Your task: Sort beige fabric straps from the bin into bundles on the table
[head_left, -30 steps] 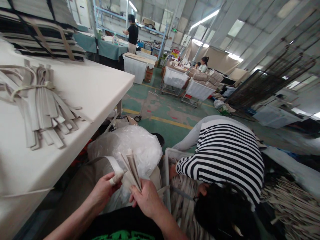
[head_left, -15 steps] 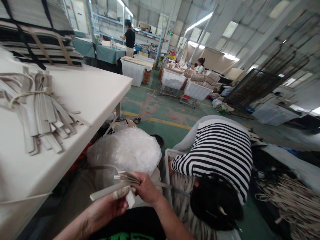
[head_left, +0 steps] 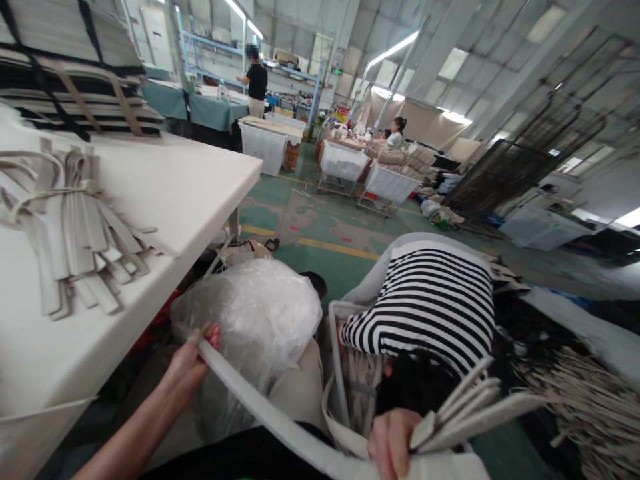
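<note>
My left hand (head_left: 186,363), at the lower left, is closed around one end of a long pale fabric strip (head_left: 255,400). From there the strip runs down and right across my lap toward my right hand (head_left: 393,440). That hand is closed on several beige fabric strips (head_left: 470,421), whose ends fan out to the right. One strip loops down beside it, near the bin. A bundle of similar strips (head_left: 63,247), tied round the middle, lies on the white table (head_left: 200,160) to my left.
A clear plastic bag (head_left: 270,300) sits in front of me. On the right, a person in a striped top (head_left: 440,300) bends over a white bin (head_left: 336,360) of strips. More strips (head_left: 575,393) are heaped at far right. Strapped stacks (head_left: 75,73) stand on the table.
My hands were together at my lap over the strips. Now they are wide apart: the left has moved left with a strip end, the right to the right with the bunch.
</note>
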`<state>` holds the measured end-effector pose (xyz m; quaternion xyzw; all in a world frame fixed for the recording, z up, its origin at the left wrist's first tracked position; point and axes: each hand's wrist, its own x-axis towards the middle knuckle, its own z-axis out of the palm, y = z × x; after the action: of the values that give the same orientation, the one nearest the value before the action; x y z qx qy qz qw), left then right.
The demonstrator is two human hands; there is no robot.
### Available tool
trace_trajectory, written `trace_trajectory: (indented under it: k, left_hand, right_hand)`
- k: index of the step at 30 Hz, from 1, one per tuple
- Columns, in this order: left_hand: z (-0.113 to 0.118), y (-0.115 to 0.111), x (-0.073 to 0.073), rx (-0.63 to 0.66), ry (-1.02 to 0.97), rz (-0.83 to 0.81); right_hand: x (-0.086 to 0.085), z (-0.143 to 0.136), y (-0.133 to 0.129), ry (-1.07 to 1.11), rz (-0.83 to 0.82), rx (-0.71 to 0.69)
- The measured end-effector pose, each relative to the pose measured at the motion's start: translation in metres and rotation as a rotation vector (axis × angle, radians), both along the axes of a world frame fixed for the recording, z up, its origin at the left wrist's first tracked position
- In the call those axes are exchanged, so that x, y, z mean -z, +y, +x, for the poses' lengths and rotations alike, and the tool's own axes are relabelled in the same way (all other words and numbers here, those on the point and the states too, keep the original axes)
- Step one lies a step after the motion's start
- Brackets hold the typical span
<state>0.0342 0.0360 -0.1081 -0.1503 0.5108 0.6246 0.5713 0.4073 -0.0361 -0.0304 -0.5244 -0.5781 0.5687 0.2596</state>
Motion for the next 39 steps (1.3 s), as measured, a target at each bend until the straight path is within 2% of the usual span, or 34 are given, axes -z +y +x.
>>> trace_trajectory:
  k: [2,4,8,11,14,17,21,24,26,28,31,34,36,39]
  left_hand:
    - [0.012,-0.001,-0.007,0.060,0.063,0.064]
    - [0.033,-0.011,-0.014,0.252,0.155,0.184]
    - [0.073,-0.041,-0.021,0.761,0.286,0.438]
    - [0.086,-0.055,-0.025,0.983,0.359,0.469]
    - [0.089,-0.059,-0.034,1.045,0.435,0.401]
    - [0.093,-0.057,-0.041,1.100,0.507,0.403]
    - [0.105,-0.050,-0.037,1.257,0.553,0.507]
    - [0.110,-0.043,-0.032,1.320,0.583,0.494]
    - [0.109,-0.039,-0.030,1.335,0.628,0.486]
    - [0.104,-0.036,-0.029,1.368,0.692,0.504]
    - [0.095,-0.034,-0.030,1.461,0.819,0.564]
    - [0.089,-0.033,-0.034,1.546,0.927,0.598]
    - [0.087,-0.032,-0.038,1.528,0.968,0.613]
    - [0.081,-0.034,-0.043,1.373,0.917,0.682]
  right_hand:
    - [-0.001,-0.004,0.003,0.252,-0.031,0.013]
    - [0.000,-0.027,0.012,0.406,-0.049,0.089]
    - [0.006,-0.090,0.042,0.384,-0.059,0.253]
    - [0.017,-0.118,0.065,0.365,-0.013,0.338]
    - [0.029,-0.123,0.075,0.281,0.007,0.383]
    - [0.037,-0.119,0.073,0.189,0.035,0.361]
    - [0.041,-0.116,0.066,0.143,0.069,0.292]
    - [0.039,-0.114,0.066,0.122,0.137,0.220]
    - [0.035,-0.111,0.071,0.112,0.193,0.150]
    - [0.027,-0.105,0.080,0.126,0.151,0.087]
    - [0.010,-0.097,0.093,0.175,0.034,0.042]
    - [-0.009,-0.095,0.096,0.179,0.066,0.020]
    - [-0.017,-0.097,0.090,0.162,0.102,-0.001]
    - [-0.018,-0.105,0.076,0.183,0.180,-0.019]
